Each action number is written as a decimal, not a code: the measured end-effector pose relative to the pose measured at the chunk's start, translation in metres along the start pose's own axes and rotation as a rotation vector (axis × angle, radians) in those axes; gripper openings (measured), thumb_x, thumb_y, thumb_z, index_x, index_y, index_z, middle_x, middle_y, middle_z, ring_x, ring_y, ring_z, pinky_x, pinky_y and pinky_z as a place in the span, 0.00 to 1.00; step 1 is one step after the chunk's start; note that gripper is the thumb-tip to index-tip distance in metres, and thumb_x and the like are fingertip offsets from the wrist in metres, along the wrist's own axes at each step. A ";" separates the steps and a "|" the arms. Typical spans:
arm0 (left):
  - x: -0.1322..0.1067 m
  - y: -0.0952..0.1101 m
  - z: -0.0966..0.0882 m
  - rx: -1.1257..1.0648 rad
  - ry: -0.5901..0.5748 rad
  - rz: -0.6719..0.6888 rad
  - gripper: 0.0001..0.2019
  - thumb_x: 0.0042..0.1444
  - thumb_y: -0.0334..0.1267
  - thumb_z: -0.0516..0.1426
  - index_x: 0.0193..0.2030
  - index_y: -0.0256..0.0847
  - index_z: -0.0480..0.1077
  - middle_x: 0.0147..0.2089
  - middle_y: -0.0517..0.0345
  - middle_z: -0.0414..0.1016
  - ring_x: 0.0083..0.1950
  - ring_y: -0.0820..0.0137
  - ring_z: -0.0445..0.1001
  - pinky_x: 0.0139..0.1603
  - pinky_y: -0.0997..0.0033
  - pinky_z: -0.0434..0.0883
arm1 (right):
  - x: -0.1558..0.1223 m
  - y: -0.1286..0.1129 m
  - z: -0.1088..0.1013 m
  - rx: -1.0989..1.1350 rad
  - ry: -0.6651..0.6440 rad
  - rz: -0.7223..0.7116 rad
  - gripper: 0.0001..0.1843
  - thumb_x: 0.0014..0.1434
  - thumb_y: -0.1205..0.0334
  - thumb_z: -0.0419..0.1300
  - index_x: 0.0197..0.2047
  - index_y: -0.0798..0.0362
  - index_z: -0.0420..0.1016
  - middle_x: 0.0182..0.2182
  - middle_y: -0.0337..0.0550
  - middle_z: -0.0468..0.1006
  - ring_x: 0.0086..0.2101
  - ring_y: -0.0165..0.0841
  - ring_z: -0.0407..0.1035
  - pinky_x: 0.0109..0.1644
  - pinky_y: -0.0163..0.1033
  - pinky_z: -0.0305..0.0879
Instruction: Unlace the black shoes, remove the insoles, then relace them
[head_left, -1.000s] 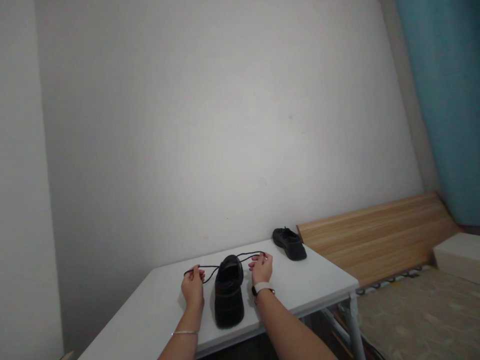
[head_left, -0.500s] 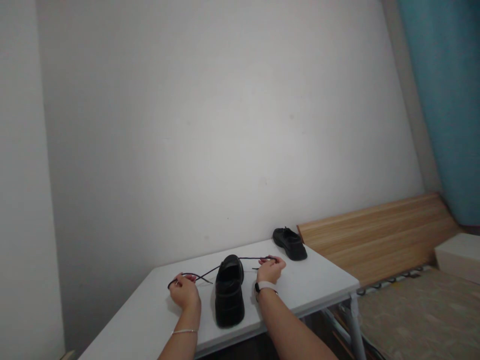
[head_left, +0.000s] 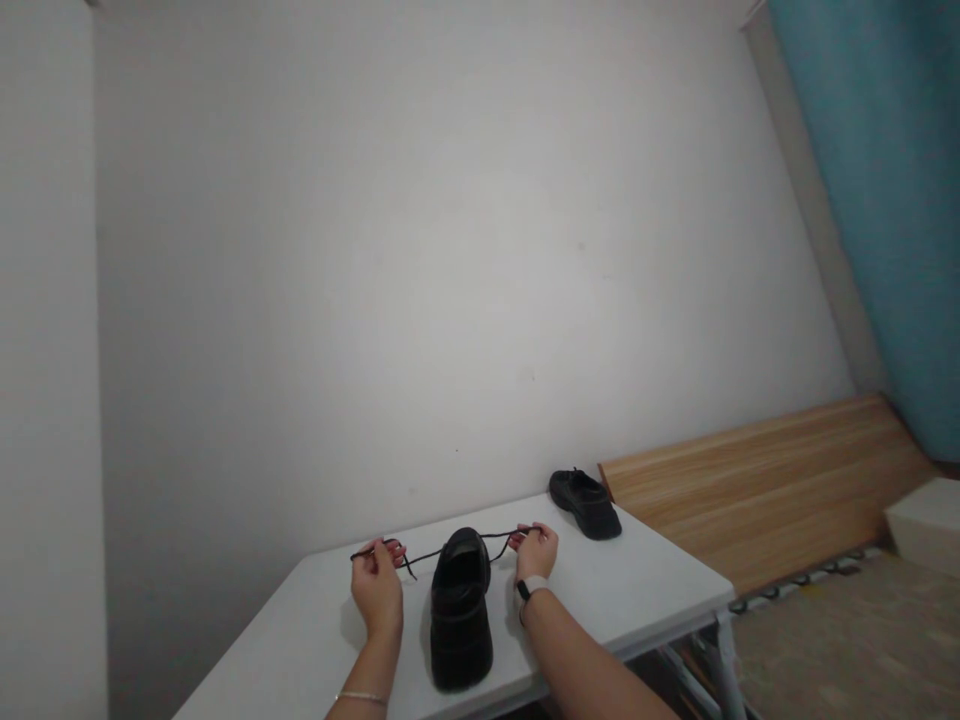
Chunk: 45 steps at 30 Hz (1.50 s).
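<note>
A black shoe [head_left: 460, 630] stands on the white table [head_left: 292, 640] with its heel toward me. Dark shoelaces [head_left: 424, 556] stretch out from both sides of it. On the left, my left hand [head_left: 378, 580] pinches one lace, whose loose end dangles beside the fingers. To the right of the shoe, my right hand [head_left: 535, 552] has its fingers closed on the other lace, which runs back toward the shoe in two strands. The front of the shoe, where the laces enter, is hidden behind its opening.
A second black shoe [head_left: 586, 503] rests at the table's back right corner. Beyond it a wooden board [head_left: 765, 480] leans by the wall, above a mattress [head_left: 840, 640] with a pale box [head_left: 930, 525] on it. A teal curtain [head_left: 885, 200] hangs at the right.
Both hands have moved slightly closer to the shoe, and the right-hand lace now slackens into a loop. The view has shifted a little, so the table and shoes sit lower.
</note>
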<state>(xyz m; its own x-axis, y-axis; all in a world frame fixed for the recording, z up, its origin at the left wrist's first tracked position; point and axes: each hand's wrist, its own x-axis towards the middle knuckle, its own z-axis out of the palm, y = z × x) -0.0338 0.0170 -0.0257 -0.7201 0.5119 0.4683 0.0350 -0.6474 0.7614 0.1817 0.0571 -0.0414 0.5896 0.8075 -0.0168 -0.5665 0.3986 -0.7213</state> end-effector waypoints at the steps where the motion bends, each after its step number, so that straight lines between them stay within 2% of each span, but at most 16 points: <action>1: 0.004 0.003 0.000 -0.002 -0.021 0.012 0.11 0.52 0.46 0.58 0.36 0.40 0.65 0.28 0.56 0.77 0.26 0.66 0.79 0.29 0.65 0.76 | 0.002 -0.003 0.003 0.004 -0.011 0.008 0.15 0.67 0.57 0.57 0.52 0.56 0.69 0.40 0.43 0.75 0.32 0.29 0.72 0.34 0.37 0.73; 9: 0.037 0.045 0.004 0.027 -0.139 0.092 0.16 0.51 0.49 0.59 0.38 0.38 0.69 0.28 0.56 0.77 0.29 0.66 0.79 0.32 0.66 0.76 | 0.012 -0.050 0.044 0.017 -0.100 -0.014 0.15 0.67 0.57 0.57 0.53 0.56 0.69 0.41 0.43 0.75 0.33 0.30 0.73 0.35 0.38 0.73; 14: 0.046 0.078 0.008 0.038 -0.202 0.123 0.19 0.50 0.52 0.60 0.39 0.37 0.69 0.29 0.56 0.76 0.31 0.66 0.78 0.33 0.65 0.77 | 0.008 -0.083 0.068 -0.012 -0.213 -0.019 0.15 0.67 0.57 0.57 0.53 0.56 0.69 0.43 0.45 0.75 0.36 0.32 0.73 0.37 0.40 0.74; 17: 0.044 0.098 0.015 0.071 -0.308 0.122 0.22 0.48 0.54 0.61 0.39 0.36 0.70 0.29 0.55 0.77 0.31 0.65 0.78 0.32 0.67 0.75 | -0.005 -0.096 0.080 -0.078 -0.368 0.009 0.14 0.67 0.57 0.58 0.52 0.56 0.70 0.42 0.44 0.75 0.34 0.31 0.73 0.36 0.38 0.74; 21: 0.032 0.124 0.031 0.169 -0.602 0.065 0.22 0.43 0.54 0.64 0.36 0.35 0.74 0.26 0.55 0.77 0.27 0.67 0.76 0.26 0.71 0.71 | -0.039 -0.098 0.097 -0.216 -0.675 0.070 0.12 0.66 0.58 0.59 0.49 0.57 0.71 0.41 0.43 0.76 0.34 0.31 0.73 0.36 0.39 0.74; 24: 0.022 0.142 0.040 0.254 -0.792 0.020 0.20 0.44 0.54 0.64 0.31 0.36 0.75 0.26 0.53 0.77 0.26 0.66 0.75 0.26 0.71 0.70 | -0.065 -0.095 0.109 -0.294 -0.867 0.080 0.10 0.66 0.59 0.60 0.46 0.58 0.72 0.38 0.42 0.76 0.33 0.30 0.73 0.36 0.38 0.74; 26: 0.018 0.153 0.042 0.303 -0.853 0.019 0.19 0.47 0.54 0.63 0.30 0.36 0.75 0.27 0.52 0.78 0.28 0.65 0.76 0.27 0.70 0.71 | -0.079 -0.096 0.114 -0.306 -0.947 0.052 0.09 0.65 0.61 0.60 0.43 0.58 0.73 0.36 0.40 0.76 0.31 0.29 0.73 0.35 0.37 0.73; 28: 0.020 0.162 0.039 0.352 -0.860 0.047 0.18 0.46 0.52 0.64 0.31 0.37 0.75 0.27 0.54 0.77 0.28 0.66 0.75 0.27 0.71 0.69 | -0.089 -0.099 0.117 -0.295 -1.010 0.016 0.07 0.63 0.62 0.62 0.40 0.59 0.74 0.34 0.39 0.77 0.31 0.28 0.73 0.36 0.37 0.73; 31: 0.030 0.170 0.027 0.418 -0.825 0.090 0.15 0.41 0.47 0.68 0.29 0.39 0.73 0.23 0.60 0.74 0.24 0.70 0.71 0.25 0.74 0.65 | -0.099 -0.103 0.116 -0.298 -1.122 0.010 0.08 0.57 0.65 0.67 0.37 0.59 0.74 0.30 0.39 0.79 0.30 0.29 0.74 0.37 0.36 0.73; 33: 0.041 0.171 0.015 0.452 -0.806 0.087 0.15 0.40 0.47 0.68 0.26 0.39 0.71 0.21 0.62 0.72 0.23 0.71 0.69 0.25 0.74 0.64 | -0.100 -0.102 0.112 -0.338 -1.188 0.026 0.08 0.55 0.66 0.69 0.36 0.59 0.74 0.28 0.38 0.79 0.28 0.28 0.74 0.36 0.35 0.73; 37: 0.066 0.164 -0.018 0.498 -0.728 0.002 0.18 0.40 0.53 0.65 0.26 0.40 0.70 0.21 0.61 0.72 0.22 0.71 0.69 0.22 0.74 0.63 | -0.086 -0.092 0.099 -0.514 -1.225 0.031 0.06 0.61 0.66 0.64 0.35 0.59 0.73 0.27 0.35 0.76 0.25 0.25 0.71 0.29 0.31 0.71; 41: 0.085 0.147 -0.062 0.564 -0.668 -0.160 0.22 0.36 0.58 0.65 0.23 0.39 0.69 0.20 0.60 0.72 0.20 0.72 0.67 0.20 0.76 0.60 | -0.067 -0.073 0.084 -0.711 -1.194 0.089 0.08 0.65 0.61 0.60 0.38 0.59 0.73 0.28 0.35 0.75 0.23 0.24 0.69 0.26 0.30 0.69; 45: 0.090 0.125 -0.109 0.661 -0.685 -0.333 0.24 0.29 0.61 0.65 0.20 0.39 0.70 0.17 0.59 0.71 0.17 0.72 0.65 0.17 0.76 0.57 | -0.065 -0.048 0.076 -0.723 -1.017 0.070 0.10 0.66 0.59 0.60 0.45 0.58 0.73 0.37 0.41 0.77 0.30 0.28 0.72 0.32 0.34 0.72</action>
<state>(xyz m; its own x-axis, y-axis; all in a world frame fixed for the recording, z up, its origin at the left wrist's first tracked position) -0.1696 -0.0796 0.0631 -0.2171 0.9584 0.1852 0.4315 -0.0759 0.8989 0.1268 0.0188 0.0469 -0.3231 0.9155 0.2397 0.0568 0.2716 -0.9607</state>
